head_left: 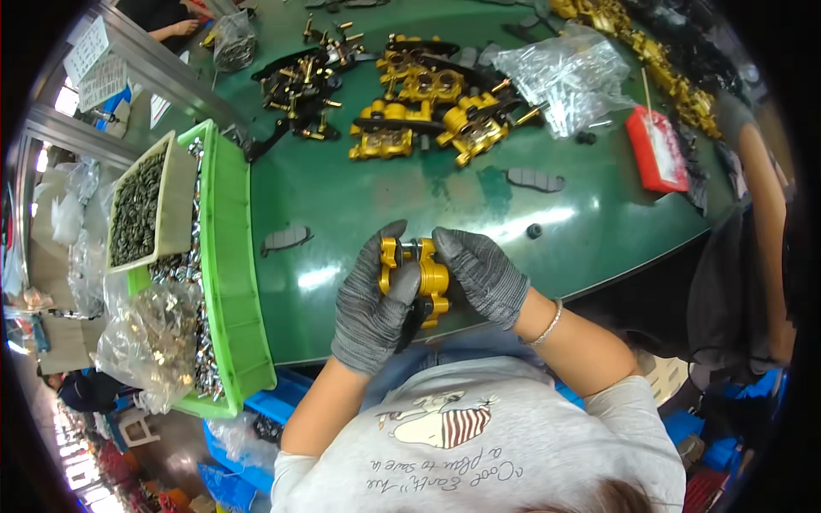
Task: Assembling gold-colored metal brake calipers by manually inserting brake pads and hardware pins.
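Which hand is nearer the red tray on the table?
Right. The right hand grips the gold caliper on the side facing the red tray; the left hand sits farther away.

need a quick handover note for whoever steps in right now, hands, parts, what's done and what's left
Left hand: gloved, gripping the gold caliper from the left, thumb on top.
Right hand: gloved, gripping the same caliper from the right, at the near edge of the green table.
Parts: more gold calipers lie in a cluster at the far side, dark pads loose on the table, small metal hardware in the green bin to the left.
Done: cannot tell how far the held caliper is.
Left: likely the far calipers, judging by the pile.
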A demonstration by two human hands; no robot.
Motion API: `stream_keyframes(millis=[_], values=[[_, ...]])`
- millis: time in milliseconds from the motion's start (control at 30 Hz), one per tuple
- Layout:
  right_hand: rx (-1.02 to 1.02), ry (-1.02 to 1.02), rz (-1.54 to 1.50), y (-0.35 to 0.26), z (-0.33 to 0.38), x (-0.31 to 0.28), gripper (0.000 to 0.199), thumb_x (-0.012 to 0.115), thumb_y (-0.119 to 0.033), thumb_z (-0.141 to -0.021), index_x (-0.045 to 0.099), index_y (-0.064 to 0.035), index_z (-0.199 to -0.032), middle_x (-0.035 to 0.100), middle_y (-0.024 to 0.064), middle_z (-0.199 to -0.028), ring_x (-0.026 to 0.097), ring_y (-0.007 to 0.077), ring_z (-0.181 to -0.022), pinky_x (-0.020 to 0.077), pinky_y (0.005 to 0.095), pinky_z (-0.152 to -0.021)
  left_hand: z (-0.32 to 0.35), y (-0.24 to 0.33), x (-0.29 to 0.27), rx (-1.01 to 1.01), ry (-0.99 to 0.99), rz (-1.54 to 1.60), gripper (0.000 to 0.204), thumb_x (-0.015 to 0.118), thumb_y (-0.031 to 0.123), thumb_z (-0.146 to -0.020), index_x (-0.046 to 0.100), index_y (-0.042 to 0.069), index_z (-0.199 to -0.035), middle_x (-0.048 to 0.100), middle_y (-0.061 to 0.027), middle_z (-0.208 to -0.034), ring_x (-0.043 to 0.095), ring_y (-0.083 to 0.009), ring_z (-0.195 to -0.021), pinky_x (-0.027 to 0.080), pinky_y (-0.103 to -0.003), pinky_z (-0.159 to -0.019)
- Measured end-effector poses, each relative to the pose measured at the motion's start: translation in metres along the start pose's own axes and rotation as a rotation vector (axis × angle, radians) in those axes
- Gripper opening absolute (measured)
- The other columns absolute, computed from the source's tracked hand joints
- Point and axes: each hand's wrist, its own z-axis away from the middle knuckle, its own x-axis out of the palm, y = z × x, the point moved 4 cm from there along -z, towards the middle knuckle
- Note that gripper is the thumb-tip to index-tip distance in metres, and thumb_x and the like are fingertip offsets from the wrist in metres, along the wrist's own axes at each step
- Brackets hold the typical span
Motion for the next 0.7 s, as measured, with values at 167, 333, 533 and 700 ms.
stream_keyframes(millis=[167,333,533,700], values=[[-0.293,0.054,0.397,-0.041,0.013,-0.002,0.049,0.058,-0.042,-0.088,0.056,0.0012,-0.112,0.064,0.0115,-0.096,0.062,0.0192,-0.087,0.0475,0.0291,-0.081,-0.016,0.001,-0.002,-0.117,0.04,0.419,0.051,0.059,0.031,-0.089,0.046,0.004,-0.13,0.055,-0.0128,-0.118,0.054,-0.0202,-0.107,0.044,-0.032,-0.091],[-0.516,0.139,-0.08,-0.052,-0.012,0.003,0.052,0.06,-0.041,-0.086,0.051,-0.0015,-0.118,0.064,0.0098,-0.097,0.062,0.0191,-0.086,0.0484,0.0297,-0.083,-0.032,0.03,0.001,-0.136,-0.135,0.819,0.06,0.058,0.041,-0.088,0.045,0.001,-0.131,0.053,-0.0171,-0.125,0.058,-0.0262,-0.107,0.047,-0.035,-0.09],[-0.368,-0.063,-0.096,-0.148,-0.061,-0.055,0.049,0.061,-0.045,-0.084,0.054,-0.0096,-0.116,0.063,0.0055,-0.093,0.064,0.0196,-0.081,0.052,0.0324,-0.071,-0.04,0.017,-0.055,0.14,-0.058,0.485,0.053,0.057,0.036,-0.089,0.048,0.0,-0.127,0.057,-0.0192,-0.12,0.063,-0.0271,-0.098,0.051,-0.036,-0.084],[-0.158,0.366,0.133,-0.221,-0.214,-0.145,0.036,0.065,-0.039,-0.083,0.058,-0.0166,-0.111,0.064,0.0046,-0.092,0.064,0.0202,-0.082,0.0498,0.0327,-0.065,-0.046,-0.005,-0.06,0.092,0.078,0.216,0.039,0.057,0.023,-0.09,0.053,-0.001,-0.12,0.063,-0.0153,-0.108,0.063,-0.023,-0.094,0.049,-0.033,-0.085]])
